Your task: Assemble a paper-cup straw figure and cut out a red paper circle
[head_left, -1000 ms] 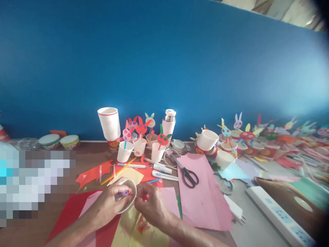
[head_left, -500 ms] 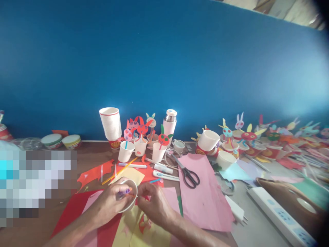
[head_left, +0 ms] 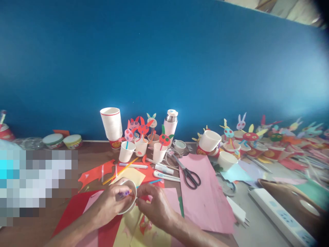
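Observation:
My left hand [head_left: 109, 201] is wrapped round a white paper cup [head_left: 131, 201], whose mouth tilts toward me. A small purple-and-orange piece [head_left: 125, 193] shows at the fingers inside the cup's mouth. At the cup's right rim, my right hand [head_left: 156, 204] is closed in a pinch; what sits between its fingertips is hidden. Beneath the hands lie yellow paper [head_left: 133, 228], red paper [head_left: 69, 209] and pink paper [head_left: 172, 199]. A red-and-white cut piece [head_left: 145, 224] rests on the yellow paper below my right hand.
Black-handled scissors [head_left: 191, 178] lie on a pink sheet [head_left: 205, 202]. A white utility knife [head_left: 166, 176] and a marker [head_left: 133, 166] are beyond my hands. Paper cups with rabbit-faced figures [head_left: 164, 139], stacked cups [head_left: 111, 124] and a thermos [head_left: 170, 126] stand behind. A power strip [head_left: 282, 216] lies right.
The view has shifted very slightly. The cup and my right hand have edged a little left relative to the table; both hands keep the same grip.

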Demonstrator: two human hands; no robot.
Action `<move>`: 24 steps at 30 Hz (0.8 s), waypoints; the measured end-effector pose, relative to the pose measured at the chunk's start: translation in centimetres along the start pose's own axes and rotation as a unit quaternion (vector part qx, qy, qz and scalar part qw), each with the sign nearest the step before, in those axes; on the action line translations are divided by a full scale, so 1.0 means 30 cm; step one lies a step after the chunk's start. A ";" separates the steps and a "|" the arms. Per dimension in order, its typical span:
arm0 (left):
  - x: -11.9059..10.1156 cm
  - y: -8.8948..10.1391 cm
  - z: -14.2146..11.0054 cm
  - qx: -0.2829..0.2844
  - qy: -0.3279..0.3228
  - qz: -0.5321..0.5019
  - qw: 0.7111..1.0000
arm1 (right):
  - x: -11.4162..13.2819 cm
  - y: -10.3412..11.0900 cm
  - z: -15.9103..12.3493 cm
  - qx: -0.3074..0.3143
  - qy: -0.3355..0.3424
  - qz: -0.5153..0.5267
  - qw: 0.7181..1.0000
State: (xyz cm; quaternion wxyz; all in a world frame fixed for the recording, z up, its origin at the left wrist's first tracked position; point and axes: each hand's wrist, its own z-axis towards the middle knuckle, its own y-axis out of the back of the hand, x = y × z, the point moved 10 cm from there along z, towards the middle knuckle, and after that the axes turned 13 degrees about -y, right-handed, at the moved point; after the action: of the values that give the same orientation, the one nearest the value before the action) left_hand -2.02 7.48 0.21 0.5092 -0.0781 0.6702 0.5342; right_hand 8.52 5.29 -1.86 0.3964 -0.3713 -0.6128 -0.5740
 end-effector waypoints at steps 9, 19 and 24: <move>-0.011 0.004 -0.001 -0.017 -0.024 -0.066 0.997 | 0.039 -0.006 -0.020 0.012 0.065 -0.027 0.997; 0.014 -0.023 0.006 -0.029 -0.045 -0.134 0.990 | 0.102 -0.020 -0.054 -0.027 0.196 -0.166 0.966; 0.019 -0.038 0.005 -0.009 -0.038 -0.121 0.992 | 0.099 -0.035 -0.049 -0.013 0.192 -0.186 0.964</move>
State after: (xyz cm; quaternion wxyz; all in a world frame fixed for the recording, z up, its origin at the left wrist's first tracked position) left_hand -1.45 7.38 -0.94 0.5944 -0.1434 0.6310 0.4774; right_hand 6.43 3.75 0.44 0.3876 -0.1388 -0.5761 -0.7061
